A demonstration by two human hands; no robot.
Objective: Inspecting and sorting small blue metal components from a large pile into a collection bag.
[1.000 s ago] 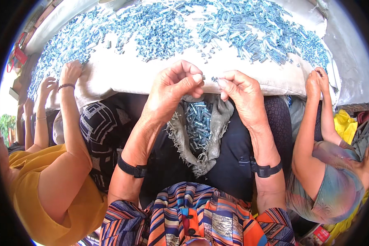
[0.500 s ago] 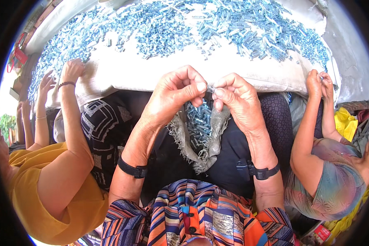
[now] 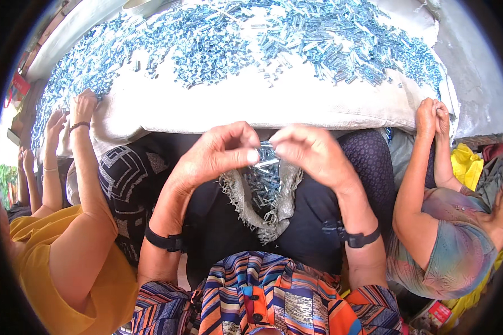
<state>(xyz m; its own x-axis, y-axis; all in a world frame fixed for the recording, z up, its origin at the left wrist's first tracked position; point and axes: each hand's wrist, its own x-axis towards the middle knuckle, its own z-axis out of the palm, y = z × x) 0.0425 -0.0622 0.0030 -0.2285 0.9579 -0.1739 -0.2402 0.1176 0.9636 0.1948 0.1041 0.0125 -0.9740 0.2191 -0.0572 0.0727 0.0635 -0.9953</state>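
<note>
My left hand is above my lap, with its thumb and curled fingers brought together. Whatever lies between its fingertips is too small to make out. Close beside it my right hand is bent inward, its fingers smeared by motion. Below and between the two hands, a frayed grey cloth sack lies open on my lap. It is filled with small shiny bluish metal tubes.
Ahead, a cloth-covered table bears a wide spread of bluish metal tubes. Co-workers' hands are at its left edge, and another person's hands are at the right. A yellow bag sits at far right.
Both my hands have dropped lower, toward the sack, and drawn slightly apart. My right hand has blurred. The co-worker's hands at left have shifted slightly.
</note>
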